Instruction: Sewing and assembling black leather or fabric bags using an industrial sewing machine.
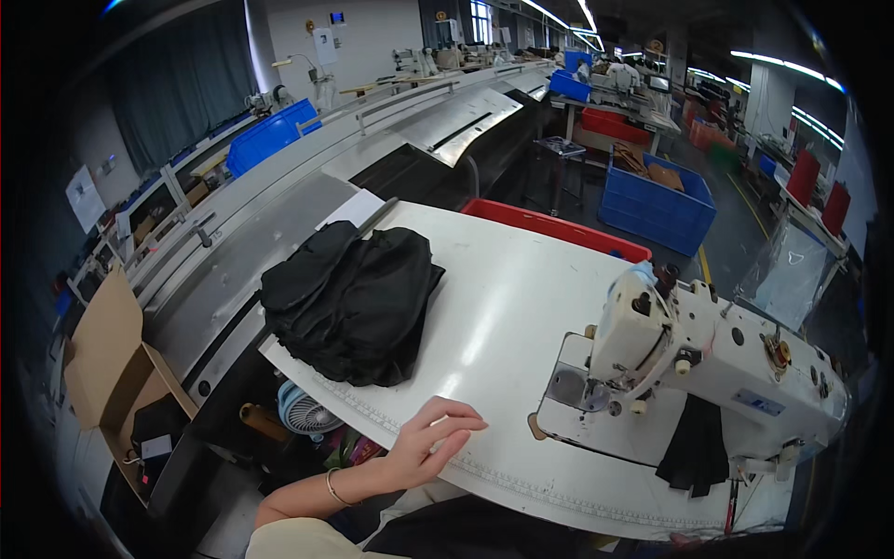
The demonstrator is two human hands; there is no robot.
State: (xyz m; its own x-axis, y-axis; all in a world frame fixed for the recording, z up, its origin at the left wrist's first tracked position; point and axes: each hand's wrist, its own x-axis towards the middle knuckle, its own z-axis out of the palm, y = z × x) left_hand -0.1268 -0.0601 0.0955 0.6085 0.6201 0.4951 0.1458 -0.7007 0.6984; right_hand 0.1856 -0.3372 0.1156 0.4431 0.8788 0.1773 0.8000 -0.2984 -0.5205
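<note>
My left hand (430, 445) is raised at the near edge of a white sewing table (484, 354), fingers loosely extended with nothing held in them. A heap of black fabric (346, 303) lies on the table beyond it, up and to the left. To the right stands a white industrial sewing machine (736, 345), with a small black cloth piece (694, 452) under its arm, hanging toward the front edge. My right hand cannot be made out in the picture.
Left are an open cardboard box (107, 373), a small fan (303, 410) below the tabletop and a long metal conveyor (228, 256). A red bin (549, 224) sits behind the table. Farther back are blue crates (652, 210), more machines and red thread cones (805, 177).
</note>
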